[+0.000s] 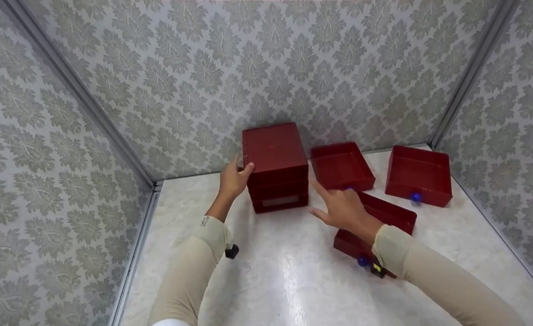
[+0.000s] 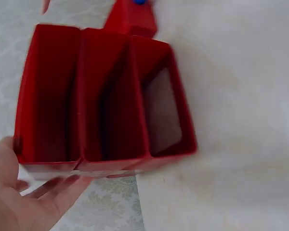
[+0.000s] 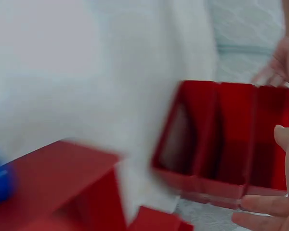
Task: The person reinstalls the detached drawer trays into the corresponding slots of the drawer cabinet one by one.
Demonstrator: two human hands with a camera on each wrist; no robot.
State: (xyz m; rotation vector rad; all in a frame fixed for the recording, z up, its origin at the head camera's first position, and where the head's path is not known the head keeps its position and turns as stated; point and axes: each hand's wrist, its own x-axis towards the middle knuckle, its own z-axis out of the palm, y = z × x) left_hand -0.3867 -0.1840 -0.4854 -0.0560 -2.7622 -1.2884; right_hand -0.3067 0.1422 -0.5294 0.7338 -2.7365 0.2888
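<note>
A dark red drawer cabinet [image 1: 273,149] stands against the back wall, its three stacked slots facing front without drawers, as the left wrist view shows [image 2: 108,96]. My left hand [image 1: 234,180] rests on its left side, fingers extended along that face and thumb at the upper front edge. To the right of the cabinet is my right hand [image 1: 344,208], with index finger and thumb spread and pointing toward its right side. Below this hand lies a red drawer [image 1: 386,210] with a blue knob [image 1: 363,261], partly hidden by the hand and forearm.
Two more red drawers stand near the back wall: one [image 1: 341,165] right beside the cabinet, another [image 1: 419,174] farther right with a blue knob [image 1: 416,197] in front. Patterned walls [image 1: 275,63] enclose the pale tabletop [image 1: 275,271] at the back and both sides.
</note>
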